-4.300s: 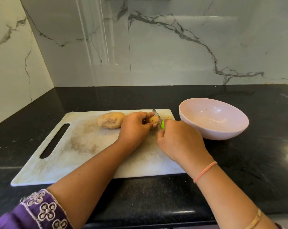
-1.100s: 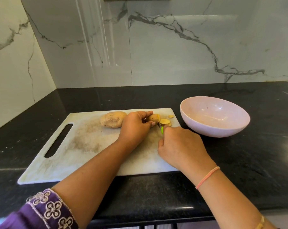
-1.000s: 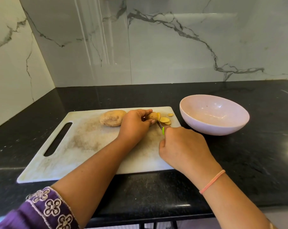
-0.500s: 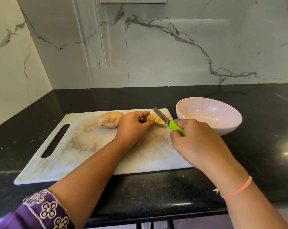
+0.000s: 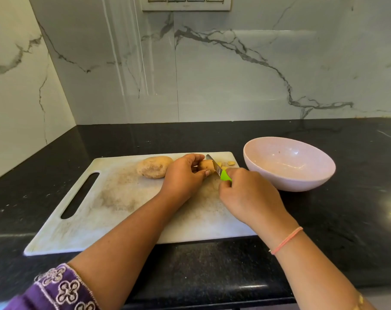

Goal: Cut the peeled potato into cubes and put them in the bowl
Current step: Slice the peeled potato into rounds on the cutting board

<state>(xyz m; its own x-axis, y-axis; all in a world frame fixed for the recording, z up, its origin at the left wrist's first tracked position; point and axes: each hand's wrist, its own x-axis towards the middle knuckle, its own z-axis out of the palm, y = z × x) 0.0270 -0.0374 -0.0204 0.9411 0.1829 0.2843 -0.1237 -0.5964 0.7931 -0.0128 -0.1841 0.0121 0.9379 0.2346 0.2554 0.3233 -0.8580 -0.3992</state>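
so the left hand [image 5: 183, 175] is curled over the small potato [image 5: 205, 164] near the far right corner of the cutting board [image 5: 123, 198], fingers and thumb wrapped round it and pinning it down on the board, with only its cut end poking out past the fingertips. The right hand [image 5: 250, 193] has a closed fist on the green handle of a little knife [image 5: 221, 173], and the blade sits right against the exposed end of that potato, angled away from the person. A couple of cut pieces [image 5: 230, 163] lie on the board just past the blade, close to the right edge. There's a second potato [image 5: 154, 167], bigger and whole, lying on the board right beside the left hand on its left side. The pale pink bowl [image 5: 302, 182] is on the black counter [image 5: 346, 209] just to the right of the board, tipped a bit toward the camera. Board has a long handle slot on its left and looks pretty stained. Purple embroidered sleeve [image 5: 55, 291] on the left arm, thin pink band [image 5: 286, 240] on the right wrist, marble wall behind
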